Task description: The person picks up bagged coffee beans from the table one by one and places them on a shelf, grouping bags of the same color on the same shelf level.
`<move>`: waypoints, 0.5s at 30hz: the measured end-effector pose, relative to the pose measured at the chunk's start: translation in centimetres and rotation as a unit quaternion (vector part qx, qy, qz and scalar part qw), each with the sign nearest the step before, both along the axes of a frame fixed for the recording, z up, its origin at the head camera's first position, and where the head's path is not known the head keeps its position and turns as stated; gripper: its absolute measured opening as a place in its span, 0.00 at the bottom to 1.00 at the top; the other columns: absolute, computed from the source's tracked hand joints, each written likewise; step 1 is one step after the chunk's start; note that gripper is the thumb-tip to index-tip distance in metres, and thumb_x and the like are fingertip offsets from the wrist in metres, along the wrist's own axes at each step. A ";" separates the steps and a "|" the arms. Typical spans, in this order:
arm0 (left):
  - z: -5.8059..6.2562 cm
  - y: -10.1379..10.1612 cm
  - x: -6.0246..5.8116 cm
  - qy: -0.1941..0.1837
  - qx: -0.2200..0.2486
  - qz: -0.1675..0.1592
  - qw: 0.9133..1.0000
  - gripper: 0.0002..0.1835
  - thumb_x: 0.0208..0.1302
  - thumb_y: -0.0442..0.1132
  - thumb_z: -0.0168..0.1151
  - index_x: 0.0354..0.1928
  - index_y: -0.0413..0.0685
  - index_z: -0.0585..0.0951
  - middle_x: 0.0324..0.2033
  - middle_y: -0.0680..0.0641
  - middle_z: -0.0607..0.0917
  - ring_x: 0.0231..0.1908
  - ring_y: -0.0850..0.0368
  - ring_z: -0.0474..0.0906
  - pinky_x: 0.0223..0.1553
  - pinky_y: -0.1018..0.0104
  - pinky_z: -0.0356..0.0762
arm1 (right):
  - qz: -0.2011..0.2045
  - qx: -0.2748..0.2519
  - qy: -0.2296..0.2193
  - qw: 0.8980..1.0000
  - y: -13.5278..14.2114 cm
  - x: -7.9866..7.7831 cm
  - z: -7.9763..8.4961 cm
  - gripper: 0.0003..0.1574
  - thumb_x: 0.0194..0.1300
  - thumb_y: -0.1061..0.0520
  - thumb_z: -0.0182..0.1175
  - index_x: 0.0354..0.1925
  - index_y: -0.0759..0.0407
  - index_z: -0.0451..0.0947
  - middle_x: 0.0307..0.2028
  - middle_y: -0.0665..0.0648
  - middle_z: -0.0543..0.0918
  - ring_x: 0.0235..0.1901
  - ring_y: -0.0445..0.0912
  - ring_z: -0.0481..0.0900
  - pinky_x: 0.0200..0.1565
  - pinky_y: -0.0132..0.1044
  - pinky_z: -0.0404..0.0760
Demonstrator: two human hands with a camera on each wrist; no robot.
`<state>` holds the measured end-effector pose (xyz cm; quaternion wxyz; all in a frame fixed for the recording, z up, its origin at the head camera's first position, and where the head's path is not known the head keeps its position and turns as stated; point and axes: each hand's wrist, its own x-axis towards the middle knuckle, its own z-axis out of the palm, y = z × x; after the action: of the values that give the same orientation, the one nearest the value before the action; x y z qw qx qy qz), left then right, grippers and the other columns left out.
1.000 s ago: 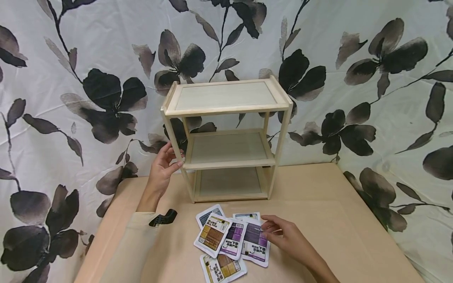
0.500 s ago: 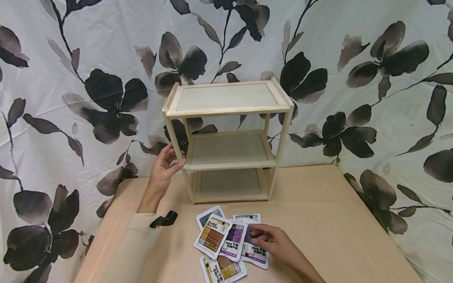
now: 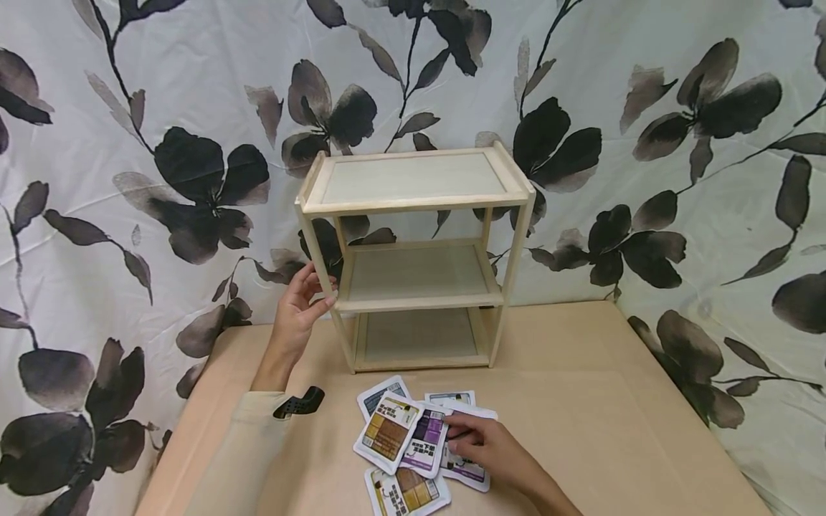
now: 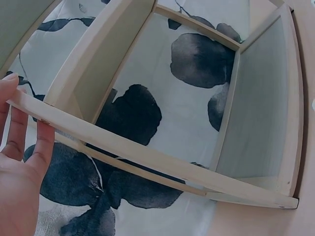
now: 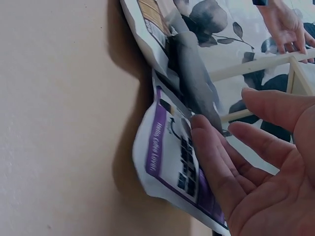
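Note:
A pale wooden three-tier shelf [image 3: 419,304] stands toward the back of the table. My left hand [image 3: 293,320] holds its front left post, thumb in front and fingers behind; the left wrist view shows the fingers [image 4: 42,147] at the post [image 4: 128,142]. Several flat white coffee sachets lie overlapping before the shelf. Over the right side of the pile is my right hand [image 3: 493,450], partly covering a purple-and-white sachet [image 3: 466,474]. In the right wrist view the fingers lie along that sachet [image 5: 170,142], with the thumb [image 5: 275,105] held apart. A brown-panelled sachet [image 3: 389,432] tops the pile.
Another brown sachet [image 3: 406,492] lies nearest the table's front. A floral cloth [image 3: 645,236] hangs behind the tan table [image 3: 581,373]. A black strap piece [image 3: 300,403] sits at the left sleeve [image 3: 241,451].
My right hand has moved left over the purple sachets from their right edge. The left hand stays on the shelf post, and the shelf has not moved.

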<state>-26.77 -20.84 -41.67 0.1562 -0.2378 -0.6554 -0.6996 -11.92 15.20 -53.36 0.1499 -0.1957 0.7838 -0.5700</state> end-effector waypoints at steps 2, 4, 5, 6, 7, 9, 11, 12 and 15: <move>-0.1 0.0 0.0 0.000 0.002 -0.001 1.000 0.37 0.63 0.18 0.61 0.73 0.44 0.67 0.51 0.48 0.82 0.51 0.54 0.78 0.52 0.70 0.79 | 0.010 -0.011 0.001 1.000 -0.2 0.0 -0.2 0.27 0.70 0.60 0.64 0.62 0.71 0.75 0.47 0.66 0.85 0.41 0.42 0.86 0.42 0.28 0.82; -0.1 0.0 0.0 0.000 0.004 -0.001 1.000 0.36 0.64 0.18 0.61 0.73 0.46 0.68 0.51 0.48 0.82 0.51 0.50 0.78 0.52 0.70 0.79 | 0.019 -0.024 0.002 1.000 -0.4 0.0 -0.3 0.27 0.70 0.60 0.63 0.62 0.74 0.75 0.47 0.68 0.85 0.41 0.45 0.86 0.42 0.29 0.82; 0.0 0.0 0.0 0.000 0.003 0.000 1.000 0.36 0.64 0.18 0.61 0.73 0.46 0.69 0.51 0.48 0.82 0.52 0.48 0.78 0.52 0.70 0.79 | 0.022 -0.028 0.002 0.999 -0.4 -0.1 -0.4 0.26 0.70 0.61 0.63 0.62 0.75 0.74 0.47 0.68 0.85 0.42 0.45 0.87 0.42 0.29 0.82; 0.0 0.0 0.0 -0.001 0.002 0.000 1.000 0.36 0.64 0.18 0.61 0.73 0.47 0.69 0.51 0.48 0.82 0.52 0.47 0.77 0.52 0.70 0.79 | 0.024 -0.030 0.000 0.999 -0.5 -0.1 -0.4 0.26 0.71 0.61 0.63 0.62 0.75 0.74 0.47 0.68 0.86 0.42 0.46 0.87 0.41 0.29 0.82; 0.0 0.0 0.0 -0.002 0.002 0.001 1.000 0.36 0.64 0.18 0.61 0.73 0.47 0.69 0.51 0.48 0.82 0.52 0.46 0.77 0.52 0.70 0.79 | 0.025 -0.033 -0.004 0.999 -0.6 -0.2 -0.5 0.26 0.71 0.61 0.63 0.62 0.75 0.74 0.46 0.68 0.86 0.42 0.47 0.87 0.41 0.28 0.82; 0.0 0.0 0.0 -0.003 0.001 0.002 1.000 0.36 0.64 0.19 0.61 0.73 0.47 0.68 0.51 0.50 0.82 0.52 0.48 0.77 0.52 0.70 0.79 | 0.024 -0.033 -0.011 0.999 -0.8 -0.2 -0.5 0.26 0.70 0.61 0.63 0.61 0.74 0.75 0.46 0.66 0.87 0.42 0.48 0.88 0.41 0.28 0.82; 0.1 0.1 0.0 -0.003 0.000 0.003 1.000 0.37 0.64 0.18 0.61 0.74 0.47 0.68 0.50 0.51 0.82 0.51 0.52 0.78 0.53 0.70 0.79 | 0.017 -0.028 -0.016 0.999 -1.1 -0.3 -0.6 0.26 0.69 0.61 0.64 0.61 0.72 0.76 0.44 0.64 0.88 0.42 0.47 0.88 0.40 0.27 0.82; 0.1 0.1 0.0 -0.002 -0.001 0.003 1.000 0.37 0.64 0.18 0.60 0.74 0.47 0.68 0.51 0.50 0.82 0.51 0.53 0.78 0.53 0.70 0.79 | 0.010 -0.024 -0.018 0.999 -1.2 -0.3 -0.6 0.25 0.69 0.60 0.64 0.61 0.71 0.77 0.43 0.62 0.89 0.41 0.46 0.88 0.40 0.27 0.81; 0.0 0.2 0.0 -0.002 0.004 0.005 1.000 0.37 0.63 0.18 0.61 0.73 0.47 0.68 0.51 0.45 0.82 0.50 0.54 0.78 0.52 0.70 0.79 | -0.027 -0.006 -0.006 1.000 -1.7 -0.2 -0.9 0.23 0.66 0.60 0.67 0.57 0.70 0.81 0.37 0.58 0.90 0.35 0.39 0.85 0.35 0.27 0.80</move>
<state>-26.74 -20.67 -41.63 0.1592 -0.2331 -0.6539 -0.7019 -12.14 13.51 -54.21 0.1380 -0.1719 0.7844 -0.5798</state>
